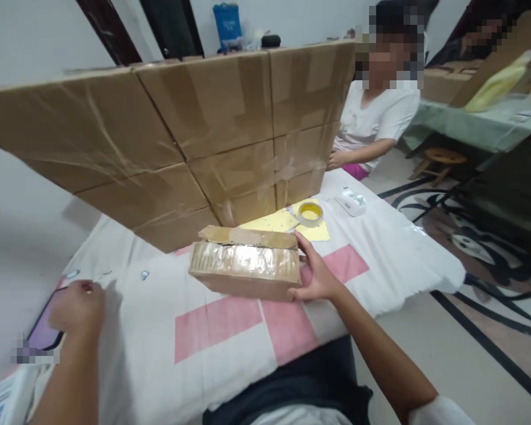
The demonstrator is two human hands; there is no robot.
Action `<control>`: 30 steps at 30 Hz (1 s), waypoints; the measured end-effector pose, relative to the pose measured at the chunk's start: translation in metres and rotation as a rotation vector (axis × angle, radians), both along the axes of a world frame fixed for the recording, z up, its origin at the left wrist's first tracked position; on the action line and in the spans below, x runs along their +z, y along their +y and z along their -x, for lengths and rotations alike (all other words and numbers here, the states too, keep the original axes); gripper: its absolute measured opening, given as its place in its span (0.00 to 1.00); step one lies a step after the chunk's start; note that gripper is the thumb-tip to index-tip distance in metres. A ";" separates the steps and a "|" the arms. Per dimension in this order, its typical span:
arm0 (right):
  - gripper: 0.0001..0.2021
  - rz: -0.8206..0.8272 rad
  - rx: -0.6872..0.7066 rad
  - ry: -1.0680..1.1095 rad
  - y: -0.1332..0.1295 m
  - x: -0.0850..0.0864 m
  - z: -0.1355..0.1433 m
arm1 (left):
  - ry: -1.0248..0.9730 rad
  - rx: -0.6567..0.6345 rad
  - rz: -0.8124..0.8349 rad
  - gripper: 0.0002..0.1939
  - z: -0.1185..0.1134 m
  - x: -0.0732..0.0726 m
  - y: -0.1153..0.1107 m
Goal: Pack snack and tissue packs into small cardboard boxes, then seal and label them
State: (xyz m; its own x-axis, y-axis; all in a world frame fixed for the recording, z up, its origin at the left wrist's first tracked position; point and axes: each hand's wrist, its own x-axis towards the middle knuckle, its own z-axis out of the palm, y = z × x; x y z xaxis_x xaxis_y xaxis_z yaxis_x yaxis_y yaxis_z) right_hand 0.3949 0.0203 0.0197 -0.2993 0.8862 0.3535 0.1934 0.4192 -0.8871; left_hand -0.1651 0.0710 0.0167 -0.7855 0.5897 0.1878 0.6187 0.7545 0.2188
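On the table in front of me lies a small cardboard box (248, 265), its front covered in shiny clear tape. A torn-edged flap runs along its top. My right hand (314, 274) grips the right end, thumb low and fingers over the upper corner. At the far left my left hand (78, 307) is raised with curled fingers, somewhat blurred; whatever it may hold is hidden. Near it is a phone (46, 324) with a purple screen. Behind the small box stands a wall of taped cardboard boxes (230, 112).
A tape roll (310, 212) rests on yellow paper (269, 222), with a white device (351, 202) to its right. A pink-and-white cloth (221, 348) covers the table. Another person (376, 118) sits beyond the far right corner. A wooden stool (442, 158) stands behind.
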 end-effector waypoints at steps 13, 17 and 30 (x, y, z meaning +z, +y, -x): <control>0.61 -0.028 -0.084 -0.077 -0.048 -0.018 -0.035 | -0.295 -0.822 -0.093 0.17 -0.216 -0.037 -0.017; 0.62 -0.039 -0.167 -0.081 -0.044 -0.036 -0.033 | -0.207 -0.646 -0.119 0.14 -0.185 -0.040 0.003; 0.56 -0.126 -0.282 -0.159 -0.032 -0.051 -0.031 | -0.203 -0.346 -0.094 0.16 0.027 -0.030 0.012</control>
State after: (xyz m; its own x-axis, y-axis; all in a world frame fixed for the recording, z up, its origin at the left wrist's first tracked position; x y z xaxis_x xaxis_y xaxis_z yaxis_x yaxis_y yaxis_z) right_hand 0.4259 -0.0114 -0.0313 -0.1086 0.8943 0.4340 0.4491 0.4336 -0.7812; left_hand -0.1920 0.0826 -0.0136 -0.5705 0.8132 0.1150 0.7695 0.4804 0.4208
